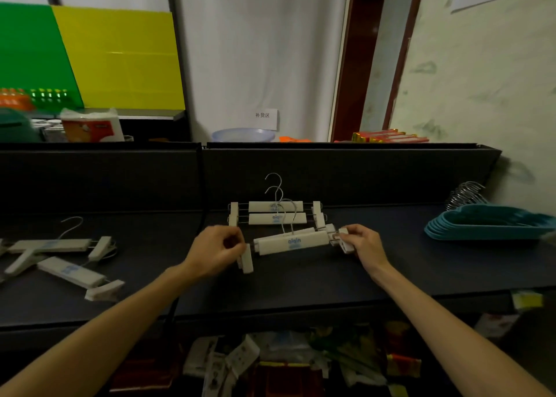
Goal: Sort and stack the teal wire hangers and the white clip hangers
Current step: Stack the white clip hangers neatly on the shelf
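1. White clip hangers lie loose (64,261) far left of the held hanger, crossed over one another on the dark shelf (301,279); the frame edge cuts them off, so their count is unclear.
2. Left hand (215,250), at the held hanger's left end, has its fingers curled in a pinch on the left clip (246,258), which hangs down and tilts off the bar.
3. Held hanger (290,242) sits between the two hands, slanted, its wire hook rising behind it. There seems to be a second bar directly behind it, so I cannot tell whether one or two hangers are in hand.
4. Stack (275,213) of two white hangers lies just behind the held one, against the shelf's back wall, bars parallel and hooks overlapping.
5. Right hand (362,243) pinches the right clip (346,240) at the held hanger's right end; its fingertips are hidden behind the clip.
6. Teal hangers (487,223) are already piled well to the right of the held hanger, their metal hooks bunched behind and partly blurred.
7. Handling, as a judgement: the hanger looks light and rigid in the bar, but the clips slide and swivel on thin rods, so gripping the ends steadies them. The bar looks smooth and may slip; the hooks could snag those in the stack.
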### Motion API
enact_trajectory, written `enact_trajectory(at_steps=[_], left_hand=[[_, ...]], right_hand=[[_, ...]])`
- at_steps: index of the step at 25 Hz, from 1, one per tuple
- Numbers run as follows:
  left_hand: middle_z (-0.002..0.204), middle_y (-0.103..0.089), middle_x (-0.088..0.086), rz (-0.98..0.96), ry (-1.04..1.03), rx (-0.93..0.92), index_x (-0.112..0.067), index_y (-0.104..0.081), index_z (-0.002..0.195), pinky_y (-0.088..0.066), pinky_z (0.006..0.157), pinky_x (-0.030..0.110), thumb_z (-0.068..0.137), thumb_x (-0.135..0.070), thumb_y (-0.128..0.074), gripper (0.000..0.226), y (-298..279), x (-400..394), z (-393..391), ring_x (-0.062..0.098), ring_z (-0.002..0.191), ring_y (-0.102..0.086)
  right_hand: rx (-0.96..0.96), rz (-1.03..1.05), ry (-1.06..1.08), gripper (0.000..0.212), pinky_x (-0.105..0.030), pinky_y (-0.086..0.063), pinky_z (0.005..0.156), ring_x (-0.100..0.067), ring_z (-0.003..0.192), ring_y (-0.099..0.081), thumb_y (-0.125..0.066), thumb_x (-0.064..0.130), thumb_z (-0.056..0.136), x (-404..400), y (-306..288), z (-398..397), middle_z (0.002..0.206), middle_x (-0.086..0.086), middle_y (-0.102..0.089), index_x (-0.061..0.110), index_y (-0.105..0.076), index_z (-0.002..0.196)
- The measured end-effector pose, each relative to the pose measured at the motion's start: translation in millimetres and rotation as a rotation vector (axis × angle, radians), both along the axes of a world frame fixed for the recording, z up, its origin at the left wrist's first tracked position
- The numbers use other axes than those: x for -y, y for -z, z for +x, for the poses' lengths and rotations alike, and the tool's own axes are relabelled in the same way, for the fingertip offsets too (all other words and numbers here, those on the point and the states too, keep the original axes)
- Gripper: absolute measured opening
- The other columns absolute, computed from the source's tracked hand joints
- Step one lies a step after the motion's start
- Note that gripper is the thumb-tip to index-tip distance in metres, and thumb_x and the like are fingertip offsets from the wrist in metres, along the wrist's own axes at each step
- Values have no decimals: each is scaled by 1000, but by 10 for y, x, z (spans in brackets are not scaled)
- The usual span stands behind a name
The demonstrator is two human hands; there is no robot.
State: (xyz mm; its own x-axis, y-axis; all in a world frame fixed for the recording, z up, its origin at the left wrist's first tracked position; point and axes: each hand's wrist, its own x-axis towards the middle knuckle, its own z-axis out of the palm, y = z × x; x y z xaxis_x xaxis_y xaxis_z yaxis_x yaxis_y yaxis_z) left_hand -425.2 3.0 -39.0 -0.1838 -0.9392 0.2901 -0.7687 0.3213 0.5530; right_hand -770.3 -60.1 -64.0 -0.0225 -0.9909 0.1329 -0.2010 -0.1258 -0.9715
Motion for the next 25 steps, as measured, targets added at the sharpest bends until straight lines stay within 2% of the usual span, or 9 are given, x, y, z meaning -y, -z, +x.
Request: enact_trajectory(at_steps=[2, 4, 10, 14, 20, 25], left_hand=[[86, -68, -9, 55, -6, 34, -30, -67, 89, -51, 75, 25, 93, -32, -65, 5, 101, -67, -19, 3, 81, -65], [89, -68, -11, 73, -37, 16, -33, -67, 91, -52, 79, 26, 93, -35, -64, 4, 162, -99, -7, 2, 84, -65], [97, -65, -15, 52, -148, 0, -35, -65, 102, -53, 79, 25, 97, -42, -58, 11, 228, -196, -38, 0, 88, -62], [105, -60, -13, 0, -246, 15, -32, -62, 112, -51, 74, 21, 100, -42, -53, 18, 289, -200, -34, 2, 89, -60], [106, -64, -5, 81, -315, -11, -24, -57, 127, -48, 68, 22, 105, -35, -44, 28, 320, -85, -16, 5, 85, -61], [129, -62, 4, 131, -343, -8, -21, -46, 147, -49, 71, 25, 107, -32, -39, 42, 389, -27, -40, 12, 88, -61]], right_hand=[[-81, -40, -10, 9, -32, -49, 80, -19, 94, -66, -66, 15, 91, -19, 58, -33, 98, -4, -71, 15, -71, 98], [-165, -73, 16, 7, -28, -47, 76, -15, 92, -64, -67, 16, 91, -24, 96, -36, 96, -1, -70, 18, -71, 96], [-414, -121, 50, 12, -24, -51, 74, -10, 90, -63, -66, 19, 93, -57, 140, 25, 96, 6, -67, 24, -68, 103], [-412, -86, 50, 20, -25, -51, 77, -11, 94, -64, -67, 22, 93, -60, 141, 72, 101, 3, -69, 21, -71, 112], [-415, -75, 52, 29, -28, -52, 84, -11, 101, -62, -64, 30, 95, -117, 197, 183, 113, 2, -69, 24, -68, 123], [-447, -70, 42, 34, -29, -50, 89, -14, 112, -60, -52, 33, 102, -143, 188, 189, 126, 0, -66, 24, -62, 133]])
